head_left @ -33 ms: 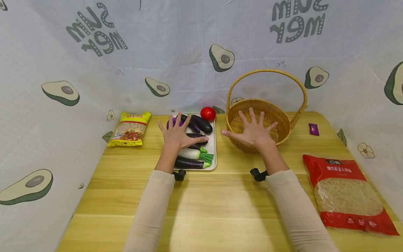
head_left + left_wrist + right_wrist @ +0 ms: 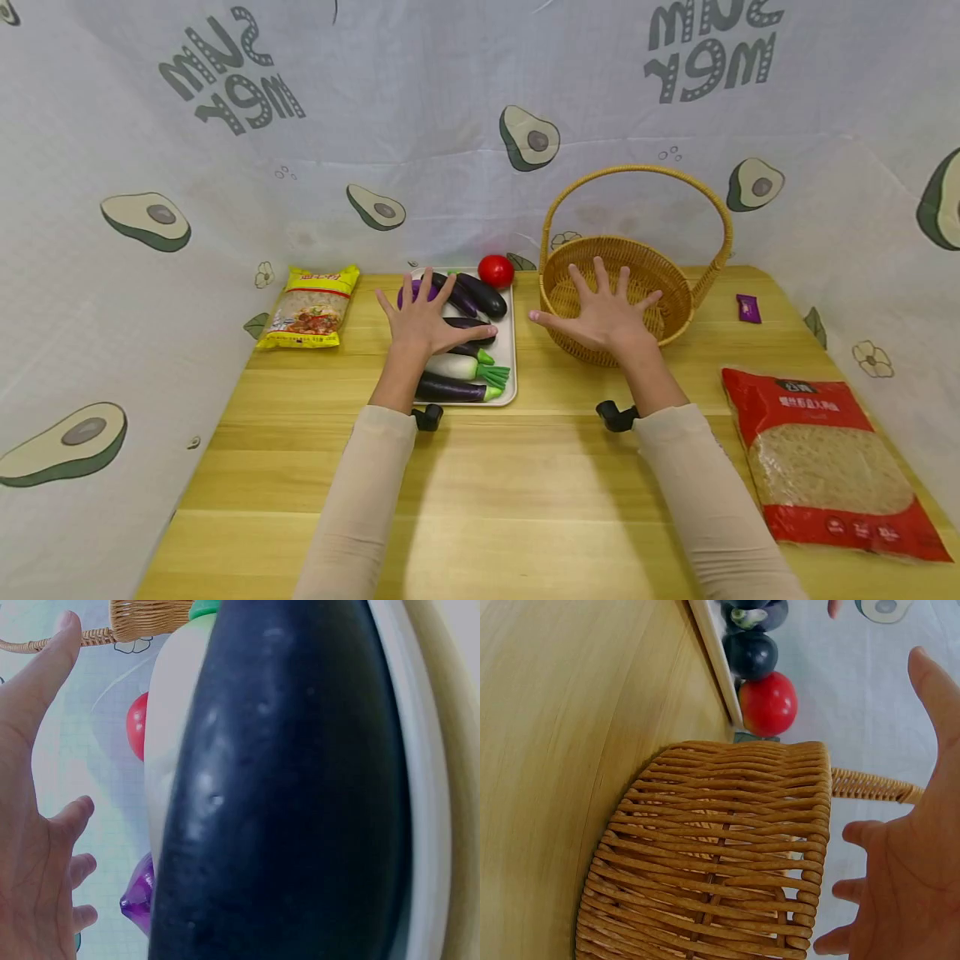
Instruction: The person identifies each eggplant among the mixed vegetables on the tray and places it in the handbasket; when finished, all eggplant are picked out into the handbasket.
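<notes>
Left grip (image 2: pixel 423 321): bare hand, released, thumb and fingers spread wide over the tray. Right grip (image 2: pixel 606 317): bare hand, released, fingers fanned out in front of the basket; contact with the wicker cannot be told.

Tray (image 2: pixel 504 337): white, shallow, at the far part of the desk (image 2: pixel 517 500), left of the basket. Contents as follows.
Front eggplant (image 2: pixel 453 389): dark purple, glossy, green-tipped, lying along the near rim.
Radish (image 2: pixel 450 367): white, green leaves pointing right, just behind the front eggplant.
Back eggplant (image 2: pixel 482 296): plump, near the far right corner. Other dark eggplants lie between, partly covered by the left grip.
Onion (image 2: pixel 139 896): purple, pointed, far left, partly hidden by fingers.
Tomato (image 2: pixel 496 272): red, round, at the far right corner.

Basket (image 2: pixel 652 862): tan wicker, upright, with tall arched handle (image 2: pixel 637 168); the right grip hides part of its inside.

Yellow bag (image 2: pixel 311 308): lying left of the tray, well apart.
Red bag (image 2: pixel 832 467): flat, with a clear window, at the desk's right edge.
Purple packet (image 2: pixel 748 308): small, right of the basket.
Sheet (image 2: pixel 450 100): white, avocado-printed, behind the desk.
</notes>
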Motion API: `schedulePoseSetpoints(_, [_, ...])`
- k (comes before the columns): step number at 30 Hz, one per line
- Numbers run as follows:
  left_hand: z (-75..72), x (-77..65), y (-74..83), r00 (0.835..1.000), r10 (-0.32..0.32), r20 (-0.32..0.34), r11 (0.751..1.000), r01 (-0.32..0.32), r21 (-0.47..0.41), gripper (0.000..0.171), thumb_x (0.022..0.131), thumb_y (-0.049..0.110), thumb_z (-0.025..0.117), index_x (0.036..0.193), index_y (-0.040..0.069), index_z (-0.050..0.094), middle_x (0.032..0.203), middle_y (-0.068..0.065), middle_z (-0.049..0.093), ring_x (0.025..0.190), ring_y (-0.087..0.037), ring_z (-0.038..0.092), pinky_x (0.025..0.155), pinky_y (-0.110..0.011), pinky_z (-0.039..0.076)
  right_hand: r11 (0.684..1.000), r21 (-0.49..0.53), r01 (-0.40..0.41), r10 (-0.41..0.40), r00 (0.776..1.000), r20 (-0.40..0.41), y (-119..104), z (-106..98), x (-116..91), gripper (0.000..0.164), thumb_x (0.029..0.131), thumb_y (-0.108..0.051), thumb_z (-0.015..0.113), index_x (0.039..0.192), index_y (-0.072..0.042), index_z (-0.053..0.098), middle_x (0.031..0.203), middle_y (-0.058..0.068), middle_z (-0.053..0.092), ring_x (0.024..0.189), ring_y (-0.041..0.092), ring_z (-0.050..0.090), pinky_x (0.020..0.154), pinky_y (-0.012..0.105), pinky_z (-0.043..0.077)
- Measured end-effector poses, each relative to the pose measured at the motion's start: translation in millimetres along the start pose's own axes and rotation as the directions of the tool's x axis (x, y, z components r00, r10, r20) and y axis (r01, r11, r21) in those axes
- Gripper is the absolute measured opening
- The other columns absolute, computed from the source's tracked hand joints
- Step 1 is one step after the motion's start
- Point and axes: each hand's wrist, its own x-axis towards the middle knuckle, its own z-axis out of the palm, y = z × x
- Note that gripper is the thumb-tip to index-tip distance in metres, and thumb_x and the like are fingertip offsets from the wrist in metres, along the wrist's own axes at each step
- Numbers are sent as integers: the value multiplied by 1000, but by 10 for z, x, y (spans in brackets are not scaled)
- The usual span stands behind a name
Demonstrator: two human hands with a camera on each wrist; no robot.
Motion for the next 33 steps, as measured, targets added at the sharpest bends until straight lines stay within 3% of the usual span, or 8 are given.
schedulePoseSetpoints(22, [-16,-20,18,1000,25,-12,999,-25,-25,110,61,97,36,154,43,14,165,-2,8,151,-35,-2,108,-72,-7,1000,4,17,-17,1000,1,19,-7,-31,114,69,-95,30,158,-29,1,162,16,-12,141,56,-14,85,86,-12])
schedulePoseSetpoints(33, [-76,-126,-76,998,54,-30,995,-57,-86,105,64,96,36,153,46,14,164,-1,10,151,-32,4,110,-71,-1,997,33,70,-69,997,-31,8,-7,-128,106,74,-91,31,158,-31,6,164,14,-5,144,53,-4,92,84,-7])
